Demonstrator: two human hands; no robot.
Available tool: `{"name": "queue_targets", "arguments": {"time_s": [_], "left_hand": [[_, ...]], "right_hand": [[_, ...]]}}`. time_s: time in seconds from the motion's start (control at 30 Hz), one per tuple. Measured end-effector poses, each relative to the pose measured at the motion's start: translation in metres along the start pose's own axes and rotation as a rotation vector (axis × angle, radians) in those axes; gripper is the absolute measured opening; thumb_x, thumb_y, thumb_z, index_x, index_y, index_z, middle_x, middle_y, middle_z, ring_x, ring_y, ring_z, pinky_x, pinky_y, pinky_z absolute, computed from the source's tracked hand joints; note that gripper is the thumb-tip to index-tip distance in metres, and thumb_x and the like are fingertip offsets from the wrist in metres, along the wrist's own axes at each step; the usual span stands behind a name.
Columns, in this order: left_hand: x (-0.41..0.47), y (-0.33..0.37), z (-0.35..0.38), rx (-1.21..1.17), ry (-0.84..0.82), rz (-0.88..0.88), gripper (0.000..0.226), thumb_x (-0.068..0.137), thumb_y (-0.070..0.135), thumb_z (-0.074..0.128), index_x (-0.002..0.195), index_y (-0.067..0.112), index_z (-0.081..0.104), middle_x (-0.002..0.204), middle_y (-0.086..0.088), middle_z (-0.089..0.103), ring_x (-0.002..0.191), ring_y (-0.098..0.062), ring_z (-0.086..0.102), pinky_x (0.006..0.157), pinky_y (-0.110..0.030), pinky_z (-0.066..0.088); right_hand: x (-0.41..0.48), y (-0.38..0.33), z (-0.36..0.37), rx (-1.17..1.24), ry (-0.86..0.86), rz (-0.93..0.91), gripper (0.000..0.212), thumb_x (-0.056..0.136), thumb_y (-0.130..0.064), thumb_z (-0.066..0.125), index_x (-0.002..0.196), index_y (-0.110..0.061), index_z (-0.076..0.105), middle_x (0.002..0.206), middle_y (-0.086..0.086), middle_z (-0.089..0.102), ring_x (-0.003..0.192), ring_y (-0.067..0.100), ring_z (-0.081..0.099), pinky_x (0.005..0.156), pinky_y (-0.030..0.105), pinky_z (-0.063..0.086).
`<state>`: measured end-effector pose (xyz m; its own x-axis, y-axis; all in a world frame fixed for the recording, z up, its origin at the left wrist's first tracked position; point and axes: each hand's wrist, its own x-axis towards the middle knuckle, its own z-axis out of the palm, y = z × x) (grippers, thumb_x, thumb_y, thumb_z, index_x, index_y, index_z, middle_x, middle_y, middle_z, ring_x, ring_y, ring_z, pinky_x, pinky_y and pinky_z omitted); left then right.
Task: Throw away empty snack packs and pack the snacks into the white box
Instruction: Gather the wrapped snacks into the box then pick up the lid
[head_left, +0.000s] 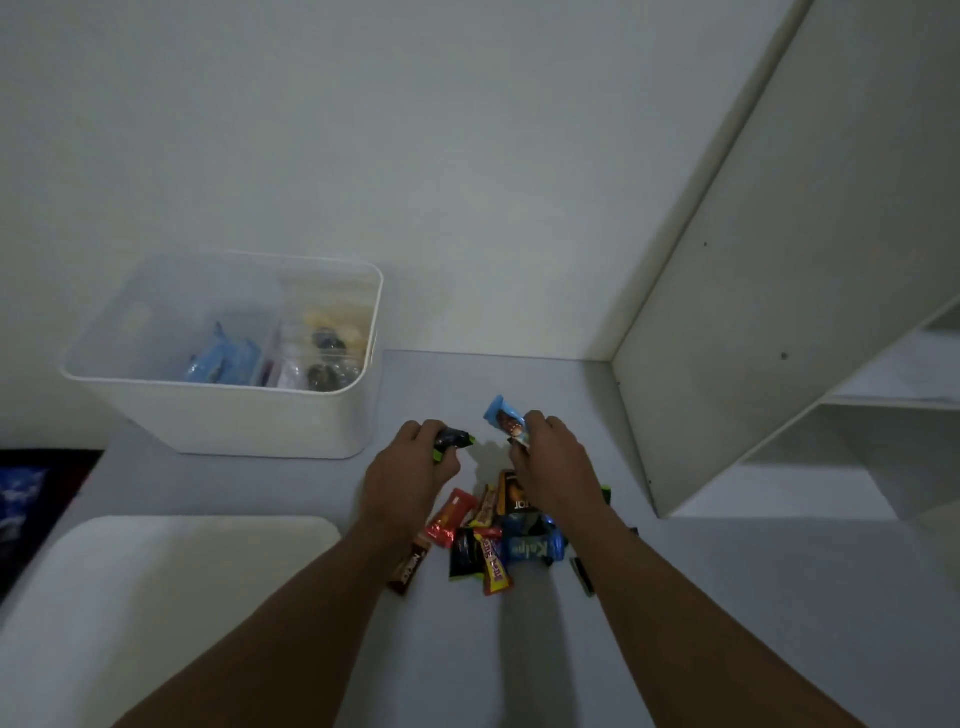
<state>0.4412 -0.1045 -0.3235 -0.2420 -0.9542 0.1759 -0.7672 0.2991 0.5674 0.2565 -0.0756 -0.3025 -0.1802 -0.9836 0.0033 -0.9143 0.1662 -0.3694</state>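
Observation:
A white box (249, 415) stands at the back left of the table, with blue packs and clear bags inside. My left hand (410, 473) is closed on a small black and green snack pack (454, 441), just right of the box's near corner. My right hand (556, 462) holds a light blue snack pack (505, 418) raised above the table. Below both hands lies a pile of snack packs (493, 540): red, black, orange, blue and brown wrappers, partly hidden by my forearms.
A white lid or tray (171, 597) lies at the near left of the table. White shelving (810, 364) rises on the right, its side panel close to the pile. A wall runs behind the table. A dark patterned floor area (26, 499) shows at far left.

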Motion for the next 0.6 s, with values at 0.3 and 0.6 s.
{"name": "queue_targets", "arguments": {"time_s": [0.3,0.6], "left_hand": [[0.039,-0.005,-0.14,-0.085,0.242,0.008,0.021,0.087,0.026,0.064,0.106,0.017,0.065,0.096,-0.005,0.062,0.089,-0.025,0.061,0.07,-0.032,0.042],[0.074,-0.074,-0.224,-0.128,0.385,-0.159,0.024,0.088,0.027,0.065,0.107,0.013,0.065,0.092,-0.01,0.062,0.088,-0.028,0.059,0.07,-0.033,0.043]], "right_hand": [[0.038,-0.113,-0.072,0.06,0.107,-0.077,0.016,0.094,-0.026,0.052,0.101,-0.012,0.05,0.087,0.003,0.05,0.076,0.022,0.05,0.06,0.03,0.036],[0.078,-0.224,-0.051,0.089,0.139,-0.135,0.02,0.092,-0.027,0.051,0.104,-0.012,0.052,0.092,0.006,0.054,0.076,0.022,0.049,0.063,0.031,0.037]]}}
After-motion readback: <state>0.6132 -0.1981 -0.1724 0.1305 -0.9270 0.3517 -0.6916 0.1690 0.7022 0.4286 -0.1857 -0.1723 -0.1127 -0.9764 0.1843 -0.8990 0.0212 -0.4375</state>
